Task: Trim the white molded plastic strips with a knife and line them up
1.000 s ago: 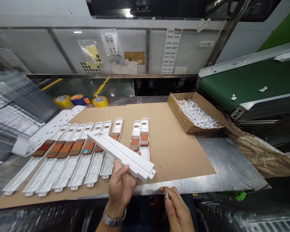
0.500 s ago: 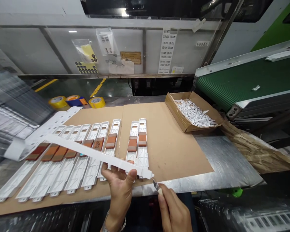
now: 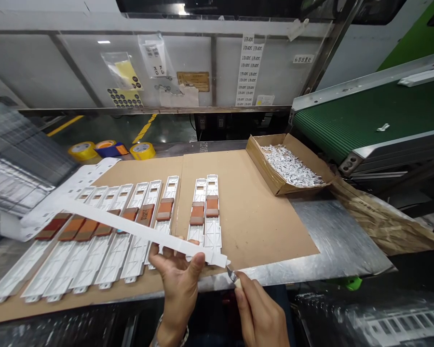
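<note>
My left hand [image 3: 181, 277] grips a long white plastic strip [image 3: 141, 230] near its right end, thumb on the near side. The strip slants up to the left over several white trays. In my right hand [image 3: 262, 311] is a small knife [image 3: 232, 274], its blade pointing up at the strip's right tip. Blade and tip are very close; whether they touch I cannot tell. Behind the left hand, two white ribbed plastic pieces [image 3: 213, 236] lie side by side, each crossed by an orange-brown block [image 3: 212, 206].
Brown cardboard [image 3: 260, 231] covers the metal table [image 3: 342, 236]. A cardboard box [image 3: 267, 176] of small white bits stands at back right, beside a green conveyor [image 3: 376, 120]. Tape rolls [image 3: 142, 151] sit at the back left. A white perforated sheet [image 3: 90, 176] lies left.
The camera view has shifted slightly. The knife blade has come a little nearer the strip's tip; both hands keep their holds.
</note>
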Available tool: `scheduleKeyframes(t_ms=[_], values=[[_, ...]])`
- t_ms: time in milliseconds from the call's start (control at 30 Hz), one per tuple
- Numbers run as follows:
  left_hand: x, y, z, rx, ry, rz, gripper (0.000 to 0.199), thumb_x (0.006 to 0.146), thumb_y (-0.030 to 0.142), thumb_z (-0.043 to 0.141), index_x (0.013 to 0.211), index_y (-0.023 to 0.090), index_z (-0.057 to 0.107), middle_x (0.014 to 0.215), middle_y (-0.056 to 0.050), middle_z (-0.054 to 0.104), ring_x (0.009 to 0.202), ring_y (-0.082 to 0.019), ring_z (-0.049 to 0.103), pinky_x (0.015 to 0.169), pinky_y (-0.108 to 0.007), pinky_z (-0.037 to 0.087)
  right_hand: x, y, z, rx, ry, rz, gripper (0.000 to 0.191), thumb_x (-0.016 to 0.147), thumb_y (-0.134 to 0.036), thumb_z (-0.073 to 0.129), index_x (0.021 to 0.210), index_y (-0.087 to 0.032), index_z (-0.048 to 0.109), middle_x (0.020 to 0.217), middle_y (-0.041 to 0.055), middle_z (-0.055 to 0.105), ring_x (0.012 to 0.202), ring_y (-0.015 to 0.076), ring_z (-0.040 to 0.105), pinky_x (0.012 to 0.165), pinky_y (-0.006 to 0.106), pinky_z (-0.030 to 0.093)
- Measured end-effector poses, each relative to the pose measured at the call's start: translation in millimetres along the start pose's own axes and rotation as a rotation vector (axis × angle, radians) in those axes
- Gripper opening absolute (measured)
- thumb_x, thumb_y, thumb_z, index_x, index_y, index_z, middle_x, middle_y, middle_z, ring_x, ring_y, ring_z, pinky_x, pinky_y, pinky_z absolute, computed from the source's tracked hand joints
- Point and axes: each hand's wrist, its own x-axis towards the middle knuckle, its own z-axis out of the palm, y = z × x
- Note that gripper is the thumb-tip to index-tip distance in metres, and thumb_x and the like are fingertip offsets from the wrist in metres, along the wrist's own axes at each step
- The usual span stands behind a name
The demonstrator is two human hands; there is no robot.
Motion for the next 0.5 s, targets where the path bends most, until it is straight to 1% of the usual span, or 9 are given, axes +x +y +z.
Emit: scheduleKeyframes(t_ms=[100, 233, 433, 500], values=[[-0.4, 2.1, 0.9, 0.010, -0.008, -0.003, 0.076, 0.068, 0.031, 0.075, 0.124, 0.032, 0.025, 0.097, -0.001, 0.056, 0.086, -0.016, 0.058, 0.088, -0.033, 0.046, 0.0, 0.6, -0.1, -0.006, 0.015, 0.002, 0.029, 0.094, -0.025, 0.040, 0.117, -0.018, 0.057, 0.087, 0.0081, 0.065, 0.072, 0.0174, 0.064, 0.061, 0.023, 0.050], [-0.7, 3.4, 2.7, -0.047, -0.020, -0.020, 0.080, 0.067, 0.031, 0.075, 0.129, 0.033, 0.024, 0.101, -0.002, 0.056, 0.089, -0.017, 0.058, 0.086, -0.034, 0.047, -1.0, 1.2, -0.6, -0.025, 0.020, -0.005, 0.029, 0.094, -0.025, 0.040, 0.116, -0.017, 0.058, 0.086, 0.0083, 0.065, 0.071, 0.0176, 0.064, 0.063, 0.024, 0.050], [0.7, -2.9, 0.8, -0.052, -0.008, -0.018, 0.081, 0.067, 0.029, 0.075, 0.130, 0.029, 0.024, 0.101, -0.003, 0.054, 0.093, -0.018, 0.056, 0.086, -0.035, 0.047, -1.1, 0.8, -3.8, -0.091, 0.011, -0.033, 0.029, 0.094, -0.023, 0.042, 0.119, -0.016, 0.055, 0.084, 0.0073, 0.065, 0.070, 0.0175, 0.064, 0.064, 0.024, 0.050], [0.9, -3.0, 0.2, -0.056, -0.017, -0.013, 0.083, 0.068, 0.028, 0.075, 0.132, 0.031, 0.022, 0.103, -0.003, 0.054, 0.094, -0.018, 0.056, 0.086, -0.034, 0.047, 0.4, 2.6, -6.2, -0.099, 0.003, -0.034, 0.030, 0.094, -0.023, 0.041, 0.120, -0.016, 0.055, 0.085, 0.0076, 0.066, 0.071, 0.0176, 0.065, 0.064, 0.024, 0.051]])
